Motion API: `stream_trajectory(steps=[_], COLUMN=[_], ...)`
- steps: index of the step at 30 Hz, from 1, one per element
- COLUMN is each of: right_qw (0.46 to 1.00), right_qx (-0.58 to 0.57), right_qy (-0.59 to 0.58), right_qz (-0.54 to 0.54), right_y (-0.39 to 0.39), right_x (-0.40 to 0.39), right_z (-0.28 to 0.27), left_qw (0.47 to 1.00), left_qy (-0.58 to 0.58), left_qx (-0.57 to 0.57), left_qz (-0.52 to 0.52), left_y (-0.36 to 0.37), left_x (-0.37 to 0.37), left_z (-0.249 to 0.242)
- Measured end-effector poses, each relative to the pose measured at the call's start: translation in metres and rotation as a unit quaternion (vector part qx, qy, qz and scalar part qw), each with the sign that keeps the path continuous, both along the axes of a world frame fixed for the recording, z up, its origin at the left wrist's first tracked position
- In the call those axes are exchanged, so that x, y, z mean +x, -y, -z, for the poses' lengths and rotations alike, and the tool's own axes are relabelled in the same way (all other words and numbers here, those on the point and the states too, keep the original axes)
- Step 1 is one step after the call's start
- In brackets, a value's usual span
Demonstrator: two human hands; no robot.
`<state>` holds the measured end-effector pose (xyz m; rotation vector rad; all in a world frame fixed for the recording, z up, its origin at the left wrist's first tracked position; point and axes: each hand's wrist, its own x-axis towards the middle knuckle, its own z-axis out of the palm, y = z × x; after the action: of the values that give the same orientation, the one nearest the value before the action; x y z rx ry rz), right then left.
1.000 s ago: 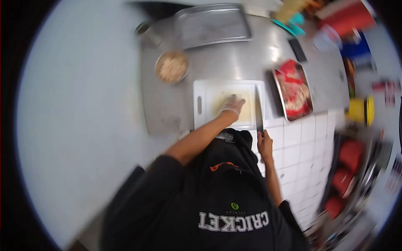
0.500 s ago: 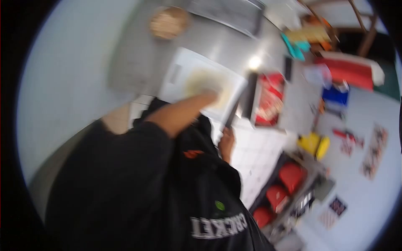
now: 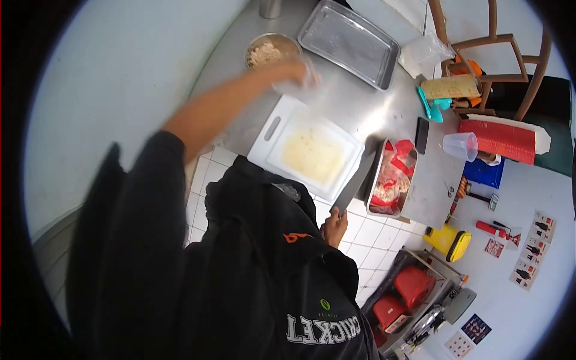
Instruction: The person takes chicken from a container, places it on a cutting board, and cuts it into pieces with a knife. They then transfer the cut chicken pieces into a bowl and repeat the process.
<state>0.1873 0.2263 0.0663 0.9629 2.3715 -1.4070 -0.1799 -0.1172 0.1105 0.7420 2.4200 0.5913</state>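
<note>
Left hand, blurred, is stretched past the far corner of the white cutting board and sits just beside the metal bowl of chopped pale food; cannot tell whether its fingers are spread or closed on anything. Right hand, off the board's near right edge, is wrapped around a knife handle, blade lying along that edge. Beyond the blade stands a steel tray with red packaging.
</note>
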Motion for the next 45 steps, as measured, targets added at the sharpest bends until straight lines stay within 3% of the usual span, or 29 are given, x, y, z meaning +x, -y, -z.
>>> stream_trajectory(steps=[3, 5, 6, 8, 10, 12, 14, 16, 17, 18, 19, 20, 21, 22, 25, 26, 28, 31, 35, 37, 39, 41, 43, 45], right_qw=[1.000, 0.998, 0.994, 0.991, 0.995, 0.990, 0.977, 0.958, 0.947, 0.933, 0.918, 0.908, 0.898, 0.888, 0.862, 0.855, 0.832, 0.825, 0.767, 0.772, 0.782, 0.789, 0.793, 0.793], right_qx=[0.011, 0.051, 0.097, 0.116, 0.088, 0.084, 0.073, 0.064, 0.055, 0.029, 0.008, 0.000, -0.007, -0.005, -0.002, -0.009, -0.018, -0.014, -0.061, -0.074, -0.080, -0.074, -0.071, -0.067], right_qy=[-0.007, -0.023, -0.040, -0.055, -0.044, -0.087, -0.125, -0.137, -0.143, -0.141, -0.162, -0.168, -0.174, -0.196, -0.235, -0.239, -0.259, -0.225, -0.288, -0.284, -0.286, -0.280, -0.277, -0.279], right_qz=[-0.017, -0.020, -0.044, -0.045, 0.012, 0.077, 0.155, 0.245, 0.281, 0.329, 0.363, 0.384, 0.404, 0.416, 0.449, 0.461, 0.490, 0.518, 0.570, 0.564, 0.547, 0.541, 0.537, 0.538], right_y=[0.002, -0.004, -0.015, 0.002, -0.015, -0.010, -0.008, -0.011, -0.012, -0.009, -0.029, -0.035, -0.039, -0.044, -0.065, -0.070, -0.074, -0.077, -0.084, -0.092, -0.100, -0.103, -0.104, -0.104], right_x=[-0.003, -0.003, 0.001, -0.010, -0.003, -0.003, -0.002, 0.007, 0.008, 0.009, 0.006, 0.004, 0.000, -0.003, -0.014, -0.022, -0.044, -0.057, -0.059, -0.059, -0.059, -0.055, -0.053, -0.051], right_z=[-0.003, 0.004, 0.022, -0.005, 0.017, 0.006, -0.014, -0.017, -0.013, -0.005, -0.001, 0.009, 0.018, 0.021, 0.020, 0.021, 0.026, 0.018, 0.016, 0.014, 0.014, 0.016, 0.014, 0.015], left_qw=[0.969, 0.963, 0.973, 0.976, 0.986, 0.995, 0.992, 0.976, 0.974, 0.980, 0.974, 0.961, 0.945, 0.941, 0.864, 0.934, 0.999, 0.982, 0.925, 0.935, 0.899, 0.791, 0.801, 0.902], left_qy=[0.078, 0.092, 0.042, -0.025, -0.057, -0.066, -0.120, -0.162, -0.119, -0.094, -0.095, -0.076, -0.053, -0.171, -0.313, -0.211, -0.013, -0.059, -0.148, -0.133, -0.153, -0.203, -0.228, -0.154], left_qx=[-0.081, -0.102, -0.165, -0.202, -0.134, -0.016, 0.018, 0.145, 0.166, 0.084, 0.065, 0.179, 0.214, 0.075, -0.002, -0.004, -0.011, -0.075, -0.150, -0.136, -0.171, -0.252, -0.181, -0.033], left_qz=[-0.220, -0.233, -0.158, -0.082, -0.084, -0.079, -0.031, 0.034, 0.093, 0.155, 0.193, 0.195, 0.242, 0.282, 0.394, 0.288, 0.048, 0.162, 0.315, 0.299, 0.372, 0.519, 0.523, 0.401], left_y=[0.044, 0.069, 0.078, 0.073, 0.033, -0.003, -0.067, -0.131, -0.168, -0.209, -0.265, -0.302, -0.343, -0.381, -0.448, -0.461, -0.485, -0.504, -0.533, -0.537, -0.539, -0.531, -0.521, -0.511], left_x=[-0.011, -0.041, -0.064, -0.077, -0.041, -0.047, -0.023, -0.003, 0.012, 0.028, 0.052, 0.064, 0.070, 0.088, 0.118, 0.122, 0.117, 0.099, 0.094, 0.095, 0.093, 0.097, 0.079, 0.063], left_z=[-0.069, -0.037, -0.001, -0.006, -0.061, -0.040, -0.052, -0.002, 0.009, 0.005, -0.028, -0.009, 0.019, 0.004, 0.002, 0.000, -0.008, 0.022, 0.033, 0.027, 0.011, -0.039, -0.015, 0.011])
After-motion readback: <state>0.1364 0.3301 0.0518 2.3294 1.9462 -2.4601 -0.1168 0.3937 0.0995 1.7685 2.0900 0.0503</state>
